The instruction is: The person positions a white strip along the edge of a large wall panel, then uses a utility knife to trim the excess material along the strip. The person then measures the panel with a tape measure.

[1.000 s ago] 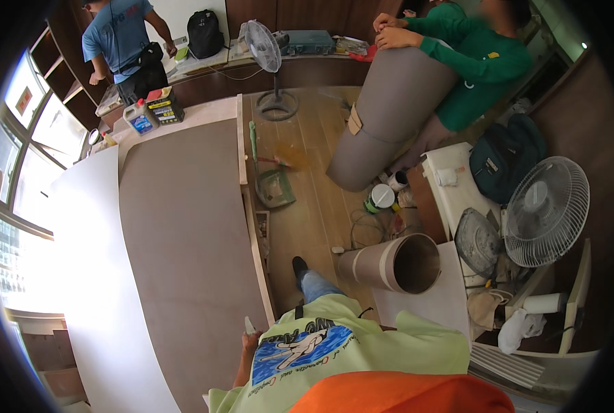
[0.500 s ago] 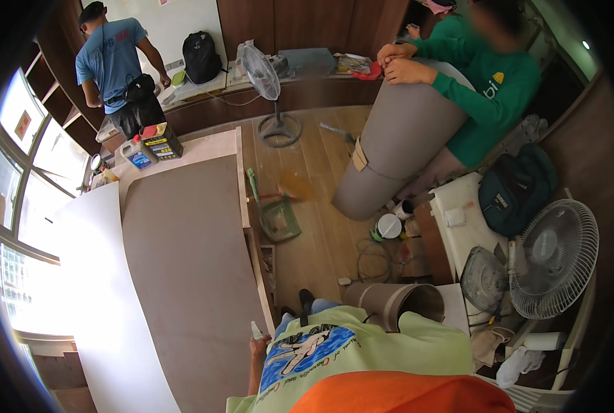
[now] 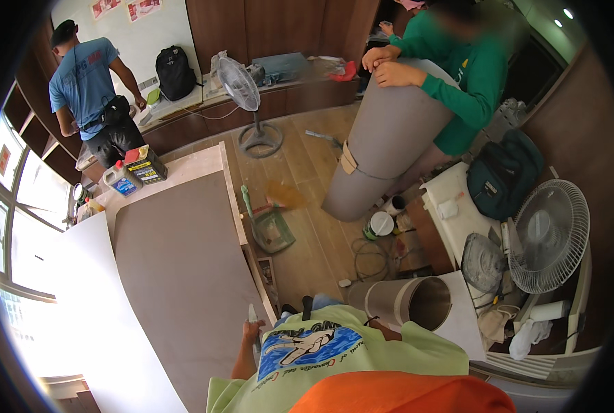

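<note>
At the right edge of the grey-brown sheet [image 3: 169, 261], my left hand [image 3: 252, 329] is closed on a pale pointed tool [image 3: 253, 313], held upright; its exact kind is unclear. A long white sheet [image 3: 100, 310] lies along the left of the brown one. My right hand [image 3: 379, 325] sits mostly behind my pale green shirt, just below a lying brown roll [image 3: 369, 296]; its fingers are hidden. A co-worker in green [image 3: 472, 103] grips the top of a tall leaning roll [image 3: 372, 151] with both hands.
A co-worker in blue [image 3: 87, 89] stands at back left, near two containers [image 3: 142, 168]. A standing fan [image 3: 238, 86], backpack [image 3: 176, 72], green dustpan [image 3: 272, 234] and paint bucket [image 3: 381, 224] are around the floor and bench. Another fan [image 3: 551, 234] and bag [image 3: 499, 172] crowd the right.
My feet have drawn back toward me, mostly under my shirt. The view has tilted, showing more of the back wall. My left hand still holds the tool; the green co-worker still grips the roll.
</note>
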`<state>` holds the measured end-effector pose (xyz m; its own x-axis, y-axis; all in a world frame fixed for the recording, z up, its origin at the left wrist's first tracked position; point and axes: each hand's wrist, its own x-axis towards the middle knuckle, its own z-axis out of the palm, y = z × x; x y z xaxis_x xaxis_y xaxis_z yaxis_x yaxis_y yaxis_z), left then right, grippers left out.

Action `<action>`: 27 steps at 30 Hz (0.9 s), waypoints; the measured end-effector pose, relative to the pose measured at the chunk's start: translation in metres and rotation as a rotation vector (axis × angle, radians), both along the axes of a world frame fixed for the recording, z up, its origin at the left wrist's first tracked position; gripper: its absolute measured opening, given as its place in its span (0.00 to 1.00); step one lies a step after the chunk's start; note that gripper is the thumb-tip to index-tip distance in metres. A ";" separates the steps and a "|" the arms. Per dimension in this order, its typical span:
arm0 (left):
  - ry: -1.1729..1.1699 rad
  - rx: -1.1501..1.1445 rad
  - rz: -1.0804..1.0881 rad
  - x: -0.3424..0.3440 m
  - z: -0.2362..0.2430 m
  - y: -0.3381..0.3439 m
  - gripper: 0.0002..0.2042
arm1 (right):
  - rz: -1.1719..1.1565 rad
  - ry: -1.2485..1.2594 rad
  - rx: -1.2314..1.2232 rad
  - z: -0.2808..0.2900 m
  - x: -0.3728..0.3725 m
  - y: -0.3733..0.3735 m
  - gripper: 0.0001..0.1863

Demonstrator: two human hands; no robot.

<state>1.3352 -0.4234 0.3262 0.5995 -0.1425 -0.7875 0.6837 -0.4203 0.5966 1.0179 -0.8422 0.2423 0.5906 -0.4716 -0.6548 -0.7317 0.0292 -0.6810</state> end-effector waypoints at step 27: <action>0.181 -0.053 0.182 0.080 -0.017 -0.040 0.13 | 0.648 -0.128 -0.352 0.013 0.328 -0.115 0.12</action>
